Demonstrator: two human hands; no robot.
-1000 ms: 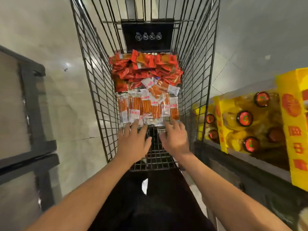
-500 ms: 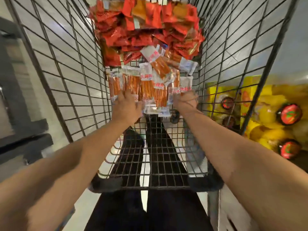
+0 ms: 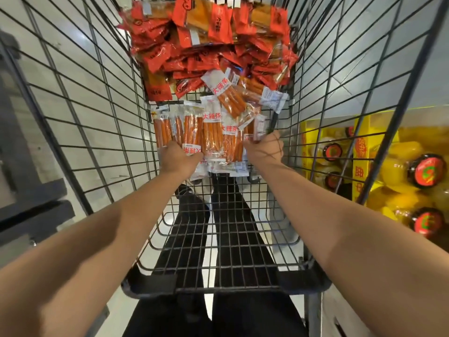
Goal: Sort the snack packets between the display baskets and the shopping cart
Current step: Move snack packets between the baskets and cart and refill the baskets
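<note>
Head view: both hands are reaching into the cart point(image 3: 73, 122). The left hand point(image 3: 178, 158) and right hand point(image 3: 264, 148) are curling around the ends of the clear stick packets point(image 3: 213, 135), which are lying mid-cart below the red packets point(image 3: 206, 45). Bare wire floor is showing nearer the person.

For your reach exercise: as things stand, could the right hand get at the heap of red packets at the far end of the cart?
Probably yes: the right hand is inside the cart, the red packets lie uncovered beyond it, though it already grips clear stick packets.
</note>
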